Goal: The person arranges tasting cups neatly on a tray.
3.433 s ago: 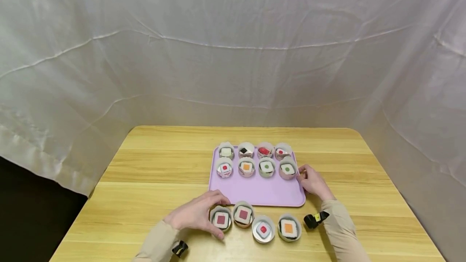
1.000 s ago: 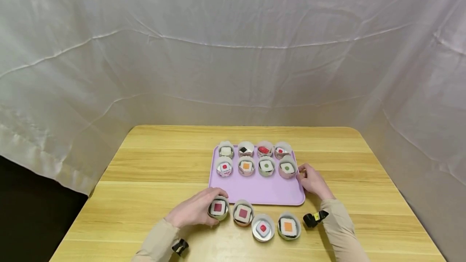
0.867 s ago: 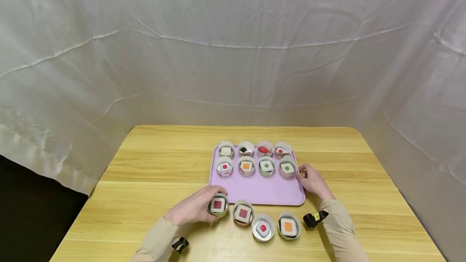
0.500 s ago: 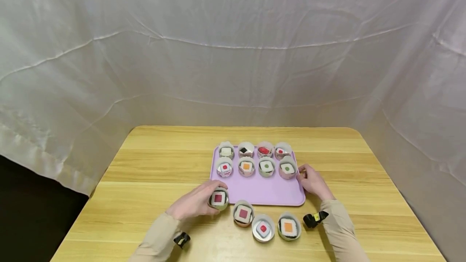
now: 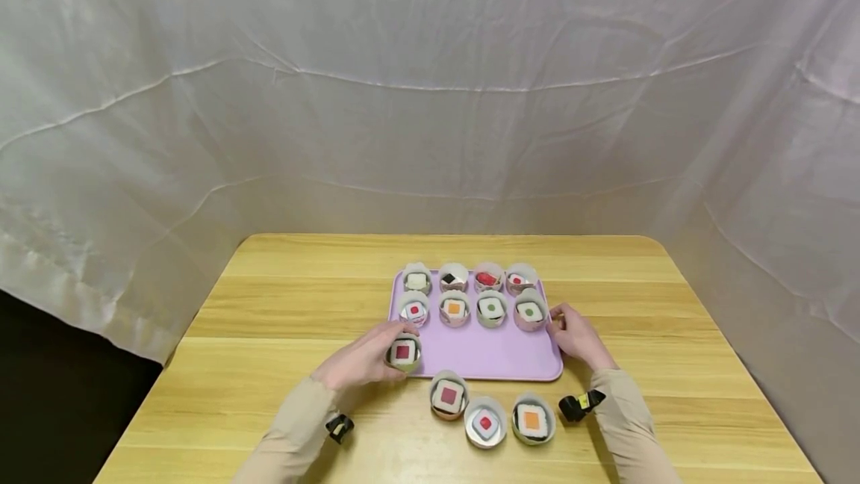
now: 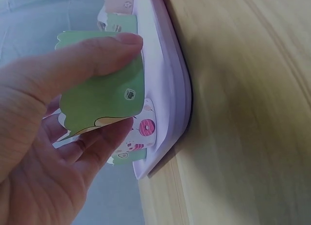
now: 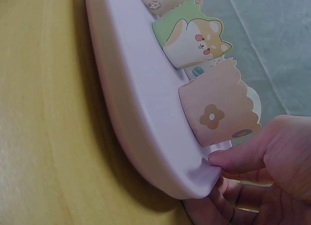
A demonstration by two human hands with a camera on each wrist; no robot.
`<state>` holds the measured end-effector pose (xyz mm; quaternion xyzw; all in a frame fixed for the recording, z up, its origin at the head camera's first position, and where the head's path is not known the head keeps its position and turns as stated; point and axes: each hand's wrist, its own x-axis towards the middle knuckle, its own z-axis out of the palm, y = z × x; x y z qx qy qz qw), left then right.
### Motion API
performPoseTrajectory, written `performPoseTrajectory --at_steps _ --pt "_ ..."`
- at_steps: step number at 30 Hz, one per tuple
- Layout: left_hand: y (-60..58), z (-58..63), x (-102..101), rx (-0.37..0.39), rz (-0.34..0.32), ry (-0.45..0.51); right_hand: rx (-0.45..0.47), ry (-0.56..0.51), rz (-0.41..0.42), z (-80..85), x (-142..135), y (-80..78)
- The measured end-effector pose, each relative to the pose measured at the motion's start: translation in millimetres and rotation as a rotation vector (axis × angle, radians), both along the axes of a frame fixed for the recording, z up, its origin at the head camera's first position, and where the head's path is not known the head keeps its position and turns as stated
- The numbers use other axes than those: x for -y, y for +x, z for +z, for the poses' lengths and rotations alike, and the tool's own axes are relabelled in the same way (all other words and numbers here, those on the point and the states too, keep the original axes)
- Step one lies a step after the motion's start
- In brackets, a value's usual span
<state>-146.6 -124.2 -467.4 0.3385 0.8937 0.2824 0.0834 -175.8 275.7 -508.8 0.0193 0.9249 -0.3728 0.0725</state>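
My left hand [image 5: 361, 361] grips a green paper cup [image 6: 99, 96] by its sides, thumb on one side and fingers on the other. A toy sushi piece [image 5: 402, 352] with a dark red square centre sits in that cup. The cup is at the front left corner of the lilac tray [image 5: 484, 355], apparently just above its surface. My right hand [image 5: 579, 337] pinches the tray's right rim, thumb on top and fingers beneath, as the right wrist view shows. Beside that thumb stands a pink cup [image 7: 218, 106] with a flower print.
Two rows of paper cups with sushi pieces fill the tray's back half, among them a donut-print cup [image 6: 143, 128]. In front of the tray stand three more: a red-square one [image 5: 448, 396], a red-dot one [image 5: 485, 423] and an orange-square one [image 5: 534, 419].
My left hand took hold of the leftmost front cup and carried it from the table up to the tray's front left corner. The right hand stays on the tray rim.
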Motion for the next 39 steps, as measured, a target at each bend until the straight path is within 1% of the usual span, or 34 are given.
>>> performPoseTrajectory --at_steps 3,9,12,14,21,25,39 --pt "-3.2 0.0 -1.7 -0.008 0.009 -0.005 -0.007 0.002 0.003 -0.5 -0.1 -0.3" --pt "-8.4 0.3 -6.9 0.034 0.040 0.005 -0.014 0.003 0.006 -0.1 -0.1 -0.3" --pt "-10.2 -1.2 -8.9 0.035 0.047 0.006 -0.014 0.004 0.005 -0.6 -0.3 -0.2" --pt "-10.9 -2.9 -9.7 0.026 0.052 0.004 -0.015 0.007 0.005 -1.2 -0.4 -0.3" --pt "-11.9 -8.0 -12.5 -0.060 0.074 -0.020 -0.022 0.011 0.007 -2.6 -0.6 -1.1" --pt "-11.8 -10.3 -13.0 -0.091 0.075 -0.028 -0.023 0.015 0.008 -2.5 -0.7 -1.2" --pt "-12.8 -13.2 -11.7 -0.083 0.074 -0.043 -0.014 0.021 0.001 -1.9 -0.4 -0.4"
